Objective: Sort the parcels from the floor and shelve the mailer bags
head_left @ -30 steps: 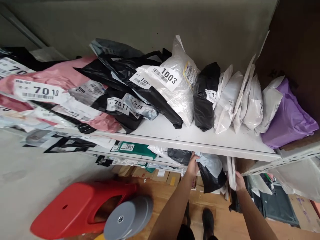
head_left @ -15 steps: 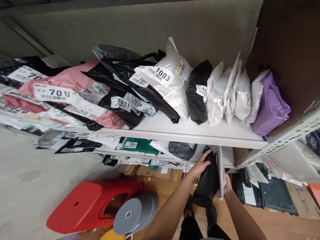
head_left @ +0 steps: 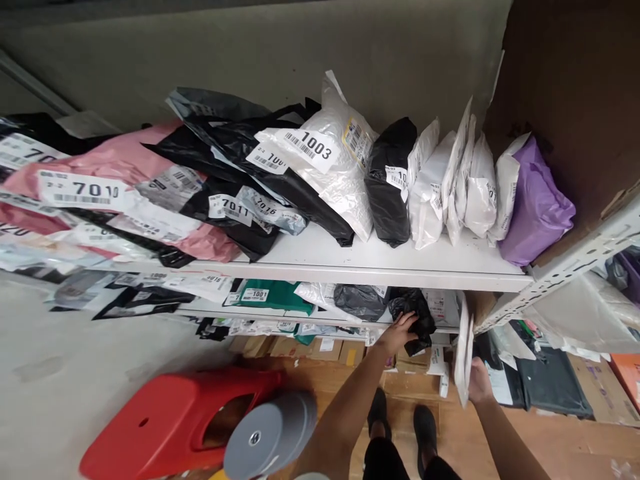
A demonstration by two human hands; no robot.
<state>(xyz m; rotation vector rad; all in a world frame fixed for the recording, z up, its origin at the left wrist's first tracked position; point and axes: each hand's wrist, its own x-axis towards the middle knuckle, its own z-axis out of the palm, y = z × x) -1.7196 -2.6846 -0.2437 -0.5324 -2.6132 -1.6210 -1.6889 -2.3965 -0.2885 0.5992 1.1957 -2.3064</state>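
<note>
The left hand (head_left: 397,333) reached to the lower shelf (head_left: 320,319) with its fingers curled against a black parcel (head_left: 415,313), a crumpled, glossy plastic mailer bag that sat at the shelf's front edge and hung partly over it; whether the fingers gripped it or only pressed on it could not be told. The right hand (head_left: 479,381) was closed on the lower edge of a white parcel (head_left: 463,353), a thin flat mailer held upright and edge-on, just right of the black one and in front of the shelf's right end. On that lower shelf, left of the black parcel, lay one dark grey bag (head_left: 361,300), one white bag and one green bag (head_left: 273,295) bearing a label that read 1001. The upper shelf (head_left: 350,263) carried a leaning row at its right: one purple bag (head_left: 535,207), about five white bags (head_left: 453,183) and one black bag (head_left: 390,180), then a large white bag (head_left: 333,167) labelled 1003 and a heap of black, grey and pink bags (head_left: 125,160) further left. On the floor below lay one red stool (head_left: 165,417) on its side and one grey disc (head_left: 270,433), and the person's two dark shoes (head_left: 400,417) stood between the arms.
</note>
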